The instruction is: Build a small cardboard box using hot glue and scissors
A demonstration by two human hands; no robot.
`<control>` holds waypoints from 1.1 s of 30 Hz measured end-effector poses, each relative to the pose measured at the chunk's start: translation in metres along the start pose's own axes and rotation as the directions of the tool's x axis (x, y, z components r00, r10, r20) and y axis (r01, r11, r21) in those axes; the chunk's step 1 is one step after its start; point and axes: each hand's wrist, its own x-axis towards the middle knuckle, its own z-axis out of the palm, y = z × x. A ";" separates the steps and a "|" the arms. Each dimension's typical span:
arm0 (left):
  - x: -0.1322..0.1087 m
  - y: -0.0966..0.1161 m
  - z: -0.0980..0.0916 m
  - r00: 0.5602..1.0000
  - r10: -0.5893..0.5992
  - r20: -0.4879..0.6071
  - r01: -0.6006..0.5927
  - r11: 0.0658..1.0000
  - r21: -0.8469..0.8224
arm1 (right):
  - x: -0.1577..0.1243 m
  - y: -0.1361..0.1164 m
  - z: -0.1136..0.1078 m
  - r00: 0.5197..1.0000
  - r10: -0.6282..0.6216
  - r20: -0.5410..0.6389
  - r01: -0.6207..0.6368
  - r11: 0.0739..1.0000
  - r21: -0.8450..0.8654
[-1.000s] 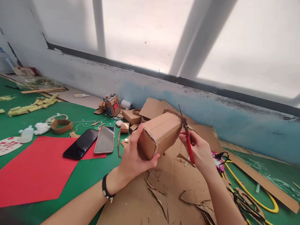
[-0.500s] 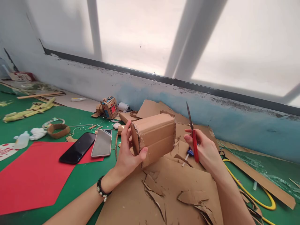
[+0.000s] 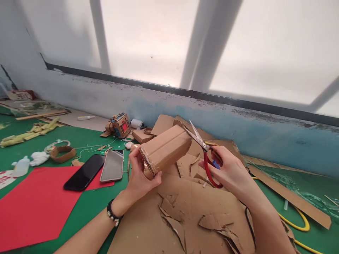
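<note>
My left hand (image 3: 140,174) grips the near end of a folded cardboard box (image 3: 165,148), holding it above the table with its far end tilted up to the right. My right hand (image 3: 230,171) is closed on red-handled scissors (image 3: 205,153). Their blades are spread open and point up and left, with the tips at the box's far upper edge. Below both hands lies a large sheet of cut cardboard (image 3: 185,218) with torn flaps.
Two phones (image 3: 99,169) lie on a red paper sheet (image 3: 37,201) on the green mat. A small cardboard model (image 3: 120,124), cardboard rings, a glue bottle (image 3: 19,165) and scraps sit at the left and back. A yellow cable (image 3: 299,218) and a cardboard strip lie at the right.
The scissors swung from upright to pointing left, and their blades opened at the box's far edge. My left hand tilted the box and lowered its near end.
</note>
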 end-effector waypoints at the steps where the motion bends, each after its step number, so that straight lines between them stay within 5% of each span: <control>1: 0.001 0.000 -0.001 0.998 0.061 -0.018 -0.061 0.998 0.026 | -0.001 -0.002 -0.001 1.000 -0.005 -0.002 0.005 1.000 -0.014; 9: 0.008 0.003 -0.002 0.951 0.308 -0.021 -0.308 0.951 0.012 | -0.006 -0.008 0.004 0.995 -0.049 -0.085 0.045 0.997 -0.057; 20: 0.005 0.003 -0.001 0.960 0.279 -0.015 -0.279 0.960 -0.007 | -0.006 -0.004 0.006 0.987 0.007 -0.161 -0.036 0.984 -0.177; 28: 0.012 0.006 0.001 0.909 0.416 0.042 -0.417 0.907 0.051 | -0.005 -0.005 0.011 0.980 -0.056 -0.192 0.005 0.966 -0.258; 33: 0.011 0.003 0.004 0.915 0.403 0.017 -0.403 0.915 0.023 | -0.004 -0.004 0.014 0.976 -0.052 -0.211 0.004 0.975 -0.224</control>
